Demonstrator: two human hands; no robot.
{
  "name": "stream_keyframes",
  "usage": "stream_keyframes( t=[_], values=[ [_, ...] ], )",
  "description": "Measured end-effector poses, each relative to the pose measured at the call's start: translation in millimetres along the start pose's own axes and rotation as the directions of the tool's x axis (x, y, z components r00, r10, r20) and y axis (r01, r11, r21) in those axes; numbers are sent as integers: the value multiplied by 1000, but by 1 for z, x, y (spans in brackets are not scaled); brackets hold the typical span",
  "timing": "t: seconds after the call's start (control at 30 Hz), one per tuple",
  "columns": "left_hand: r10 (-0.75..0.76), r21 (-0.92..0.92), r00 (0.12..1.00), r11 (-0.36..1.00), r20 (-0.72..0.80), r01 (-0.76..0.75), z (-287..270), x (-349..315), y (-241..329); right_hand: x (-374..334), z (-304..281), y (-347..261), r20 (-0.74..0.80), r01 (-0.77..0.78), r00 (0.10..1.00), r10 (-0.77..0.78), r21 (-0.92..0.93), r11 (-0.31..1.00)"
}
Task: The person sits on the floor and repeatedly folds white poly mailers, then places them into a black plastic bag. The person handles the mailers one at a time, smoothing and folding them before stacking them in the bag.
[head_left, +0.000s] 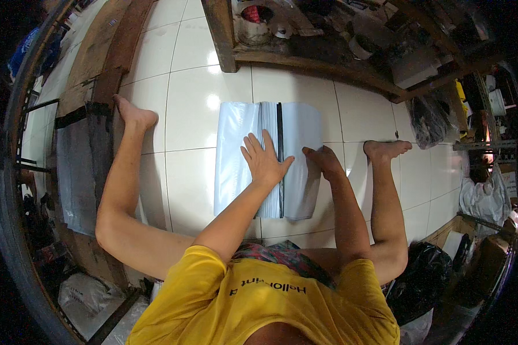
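A stack of pale blue-white plastic mailer bags [236, 155] lies on the white tiled floor between my spread legs, with a dark strip running down its right part. My left hand [263, 161] presses flat on the stack, fingers spread, just left of the dark strip. My right hand [322, 160] rests on the right edge of the stack, fingers curled down onto a loose bag flap [302, 172]. I cannot tell whether it pinches the flap. My bare feet sit to the left [133, 115] and right [385, 149].
A wooden frame shelf [282, 57] with a tin can [253, 26] and clutter stands at the far side. Boards and a grey sheet [77, 167] lie on the left. Black bags [426, 121] and a white bag [483, 198] are at the right.
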State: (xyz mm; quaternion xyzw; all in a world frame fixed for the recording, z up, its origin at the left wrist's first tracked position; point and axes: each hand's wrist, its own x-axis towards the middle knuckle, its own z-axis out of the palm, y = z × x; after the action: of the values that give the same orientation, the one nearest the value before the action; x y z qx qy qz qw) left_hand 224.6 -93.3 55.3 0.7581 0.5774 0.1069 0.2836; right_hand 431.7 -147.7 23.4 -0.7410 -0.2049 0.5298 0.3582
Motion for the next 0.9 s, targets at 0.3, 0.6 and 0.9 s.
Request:
stream_keyframes(
  t=[0.3, 0.6, 0.9],
  values=[
    [23, 192, 1000, 981, 16, -25, -1, 14, -26, -5, -6, -8, 41, 49, 998, -54, 118, 992],
    [-33, 201, 995, 978, -95, 51, -44, 5, -40, -2, 2, 0, 10, 118, 993, -118, 24, 993],
    [-202, -71, 978, 978, -56, 198, -50, 23, -85, 9, 1, 0, -15, 115, 993, -116, -45, 992]
  ],
)
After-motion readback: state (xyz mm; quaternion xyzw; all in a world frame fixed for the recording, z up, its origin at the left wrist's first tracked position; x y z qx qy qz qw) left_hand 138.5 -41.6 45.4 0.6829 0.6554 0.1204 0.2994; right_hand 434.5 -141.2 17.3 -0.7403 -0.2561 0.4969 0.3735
